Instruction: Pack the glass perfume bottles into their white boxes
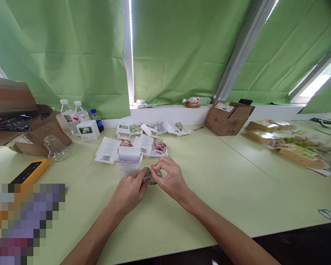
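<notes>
Both my hands meet over a small clear glass bottle (151, 177) resting on the pale green table (209, 176). My left hand (131, 191) grips the bottle's side. My right hand (169, 178) pinches its top with fingers curled. Just behind the hands stands an open white box (128, 163). Beyond it lie flattened white box sheets with barcodes (107, 150), a pink glass bottle (159, 146) and several more small glass bottles with opened white boxes (135, 129).
Water bottles (67, 115) and a white box (88, 130) stand at the back left beside torn brown cardboard (22, 125). A yellow device (30, 171) lies at the left. A cardboard box (227, 117) and flat tan packages (287, 141) lie to the right.
</notes>
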Demonstrator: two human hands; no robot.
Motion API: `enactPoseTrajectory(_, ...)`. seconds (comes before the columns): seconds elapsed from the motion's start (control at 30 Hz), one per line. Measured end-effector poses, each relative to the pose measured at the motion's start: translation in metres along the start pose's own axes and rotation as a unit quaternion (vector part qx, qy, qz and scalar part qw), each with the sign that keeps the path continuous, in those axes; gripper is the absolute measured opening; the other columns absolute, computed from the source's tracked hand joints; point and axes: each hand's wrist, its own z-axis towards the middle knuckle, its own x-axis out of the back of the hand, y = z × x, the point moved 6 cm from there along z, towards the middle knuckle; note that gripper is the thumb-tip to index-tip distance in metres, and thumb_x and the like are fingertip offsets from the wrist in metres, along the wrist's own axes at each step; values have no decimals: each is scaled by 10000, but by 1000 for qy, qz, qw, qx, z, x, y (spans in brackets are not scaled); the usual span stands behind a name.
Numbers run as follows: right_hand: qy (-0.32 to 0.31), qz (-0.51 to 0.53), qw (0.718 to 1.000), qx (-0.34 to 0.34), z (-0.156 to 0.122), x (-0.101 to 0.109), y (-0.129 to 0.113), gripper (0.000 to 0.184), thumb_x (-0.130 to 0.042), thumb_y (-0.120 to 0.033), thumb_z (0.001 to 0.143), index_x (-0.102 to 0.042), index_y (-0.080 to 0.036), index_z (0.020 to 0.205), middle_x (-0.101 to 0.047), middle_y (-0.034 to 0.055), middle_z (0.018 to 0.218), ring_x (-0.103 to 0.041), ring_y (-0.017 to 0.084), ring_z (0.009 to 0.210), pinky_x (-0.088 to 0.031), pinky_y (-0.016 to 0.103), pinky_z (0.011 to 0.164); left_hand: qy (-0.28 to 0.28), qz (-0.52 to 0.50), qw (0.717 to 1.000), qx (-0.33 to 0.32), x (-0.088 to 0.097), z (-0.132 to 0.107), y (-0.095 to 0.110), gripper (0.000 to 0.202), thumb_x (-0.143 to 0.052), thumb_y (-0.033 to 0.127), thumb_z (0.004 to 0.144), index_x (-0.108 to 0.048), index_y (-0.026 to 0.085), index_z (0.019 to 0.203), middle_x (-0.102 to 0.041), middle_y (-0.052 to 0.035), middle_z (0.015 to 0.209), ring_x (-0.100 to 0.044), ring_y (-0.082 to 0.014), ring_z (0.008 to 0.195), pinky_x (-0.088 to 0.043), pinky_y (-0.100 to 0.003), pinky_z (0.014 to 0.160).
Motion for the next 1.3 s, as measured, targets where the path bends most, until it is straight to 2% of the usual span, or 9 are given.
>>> enactPoseTrajectory(0.4,-5,18,999,-26,-2,3,5,95,-607,-141,794,-572,-206,734,-637,19,752,-586,180,756,-451,305,688,2,-9,1000,-4,2,0,1,352,-354,332,955,-446,227,1279,-692,-19,775,-603,-167,582,-313,-240,506)
enactPoseTrajectory(0.8,-13,9,999,-42,-3,6,7,61,-659,-199,802,-603,-214,782,-663,30,796,-594,204,806,-463,342,744,-4,2,1000,2,3,0,2,354,-348,316,953,-448,223,1280,-696,-24,784,-614,-164,590,-314,-242,505)
enactPoseTrajectory(1.3,12,15,999,-31,0,14,5,102,-558,-201,871,-604,-208,781,-658,33,807,-591,191,829,-465,328,772,-6,-20,1000,9,2,0,0,365,-346,331,955,-455,239,1291,-701,-22,809,-607,-154,584,-348,-232,521)
